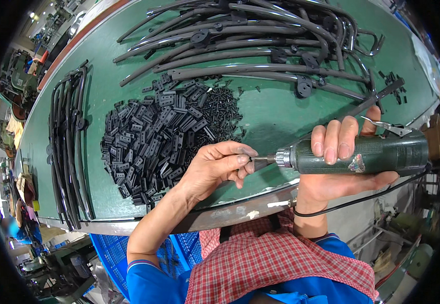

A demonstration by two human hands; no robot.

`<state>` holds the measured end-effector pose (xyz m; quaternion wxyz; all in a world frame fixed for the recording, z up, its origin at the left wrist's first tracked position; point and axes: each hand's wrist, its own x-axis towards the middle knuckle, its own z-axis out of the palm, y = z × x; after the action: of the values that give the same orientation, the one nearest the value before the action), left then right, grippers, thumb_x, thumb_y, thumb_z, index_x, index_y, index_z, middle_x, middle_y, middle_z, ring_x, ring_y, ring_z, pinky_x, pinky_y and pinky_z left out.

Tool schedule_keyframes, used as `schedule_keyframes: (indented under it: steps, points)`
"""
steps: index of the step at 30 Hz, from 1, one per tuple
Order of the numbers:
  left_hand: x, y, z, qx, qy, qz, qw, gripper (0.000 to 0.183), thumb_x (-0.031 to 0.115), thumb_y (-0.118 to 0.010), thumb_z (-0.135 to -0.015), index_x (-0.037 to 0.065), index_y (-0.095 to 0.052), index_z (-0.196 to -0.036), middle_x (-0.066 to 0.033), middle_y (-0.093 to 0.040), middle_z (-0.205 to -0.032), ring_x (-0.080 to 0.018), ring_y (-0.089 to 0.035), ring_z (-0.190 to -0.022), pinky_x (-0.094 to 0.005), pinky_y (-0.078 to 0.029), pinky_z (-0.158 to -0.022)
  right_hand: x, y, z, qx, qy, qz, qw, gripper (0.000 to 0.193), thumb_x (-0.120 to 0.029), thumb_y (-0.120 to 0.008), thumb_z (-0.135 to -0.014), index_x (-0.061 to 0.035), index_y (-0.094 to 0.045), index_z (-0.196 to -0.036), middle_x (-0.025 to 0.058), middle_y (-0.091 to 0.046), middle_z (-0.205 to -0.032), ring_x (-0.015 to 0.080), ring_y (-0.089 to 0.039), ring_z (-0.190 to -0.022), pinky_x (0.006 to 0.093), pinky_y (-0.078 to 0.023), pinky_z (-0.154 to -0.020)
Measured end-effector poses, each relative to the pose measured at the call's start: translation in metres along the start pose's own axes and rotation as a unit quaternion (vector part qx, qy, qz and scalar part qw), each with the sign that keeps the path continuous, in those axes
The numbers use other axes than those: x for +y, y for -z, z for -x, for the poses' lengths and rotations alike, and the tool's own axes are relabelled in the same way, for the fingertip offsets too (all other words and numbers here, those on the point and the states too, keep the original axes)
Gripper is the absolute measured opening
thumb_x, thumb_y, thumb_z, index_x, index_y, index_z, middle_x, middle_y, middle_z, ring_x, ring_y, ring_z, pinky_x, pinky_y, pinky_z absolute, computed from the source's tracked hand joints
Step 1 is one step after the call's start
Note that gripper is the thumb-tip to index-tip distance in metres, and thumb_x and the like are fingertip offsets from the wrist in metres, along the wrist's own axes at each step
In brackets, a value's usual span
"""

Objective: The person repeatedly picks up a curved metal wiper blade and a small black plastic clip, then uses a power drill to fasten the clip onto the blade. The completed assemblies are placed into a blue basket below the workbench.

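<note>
My right hand [329, 186] is wrapped round a dark green electric screwdriver [382, 156], held level above the table's near edge with its bit pointing left. A metal lever [390, 125] runs along the tool's upper side. At the bit's tip, my left hand [212, 164] is closed in a pinch on a small black screw [251, 159], mostly hidden by thumb and fingers. Beyond that hand is a heap of black screws [225, 109]. Beside them lies a large pile of small black rectangular blocks with holes [146, 134].
Bent dark metal tubes [220, 48] with round fittings fill the far side of the green table [276, 109]. More tubes [68, 147] form a bundle at left. A flat dark bar [372, 101] lies behind the screwdriver. A black cable [362, 201] hangs from the tool. Blue crates [111, 258] stand below.
</note>
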<state>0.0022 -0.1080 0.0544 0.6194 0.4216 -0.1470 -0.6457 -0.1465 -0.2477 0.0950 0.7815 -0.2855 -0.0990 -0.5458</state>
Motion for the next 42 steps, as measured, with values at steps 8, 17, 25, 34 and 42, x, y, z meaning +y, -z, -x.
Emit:
schedule_keyframes:
  steps: [8,17,25,34,42]
  points:
    - [-0.007,-0.007,-0.002,-0.012,-0.044,-0.05,0.998,0.023,0.016,-0.052,-0.096,-0.001,-0.061,-0.108,-0.0013,-0.05,-0.068,-0.0087,-0.045,-0.058,-0.0244,-0.044,-0.052,0.005,0.007,0.006,0.069,0.009,-0.003,0.998,0.093,-0.076,-0.049,-0.078,-0.0079,-0.036,-0.14,0.004,-0.047,-0.071,0.0173,-0.047,-0.059,0.0348,-0.041,-0.058]
    - [-0.02,-0.005,-0.003,-0.024,-0.063,-0.047,0.997,0.025,0.016,-0.047,-0.098,-0.001,-0.057,-0.113,-0.0017,-0.051,-0.07,-0.0083,-0.042,-0.057,-0.0254,-0.044,-0.053,0.008,0.011,0.011,0.1,0.019,-0.004,0.995,0.085,-0.072,-0.048,-0.082,-0.0053,-0.042,-0.133,0.0018,-0.043,-0.072,0.0134,-0.043,-0.061,0.0317,-0.04,-0.059]
    - [-0.034,-0.002,0.014,0.084,-0.2,-0.234,0.948,0.034,0.012,-0.056,-0.093,0.002,-0.05,-0.125,-0.0022,-0.056,-0.083,-0.0089,-0.053,-0.068,-0.0228,-0.044,-0.061,0.003,0.039,0.015,0.221,-0.065,-0.04,0.972,0.068,-0.062,-0.044,-0.09,-0.0032,-0.045,-0.123,-0.0006,-0.04,-0.074,0.0101,-0.04,-0.063,0.0256,-0.038,-0.059]
    - [0.005,0.067,0.057,0.28,-0.309,-0.647,0.638,0.018,0.007,-0.066,-0.08,0.003,-0.067,-0.098,-0.011,-0.063,-0.098,-0.025,-0.06,-0.088,-0.0327,-0.049,-0.075,0.014,0.039,0.04,0.304,-0.151,0.033,0.94,0.073,-0.065,-0.036,-0.092,-0.003,-0.045,-0.13,-0.0013,-0.041,-0.071,0.0092,-0.038,-0.06,0.0249,-0.037,-0.055]
    - [0.042,0.076,0.027,0.237,-0.206,-0.82,0.479,0.022,0.02,-0.071,-0.076,0.007,-0.066,-0.092,-0.0075,-0.056,-0.086,-0.0273,-0.051,-0.084,-0.0377,-0.046,-0.073,0.015,0.036,0.043,0.312,-0.163,0.054,0.934,0.073,-0.066,-0.033,-0.092,-0.0041,-0.047,-0.128,-0.0011,-0.04,-0.068,0.0102,-0.037,-0.059,0.0257,-0.034,-0.054]
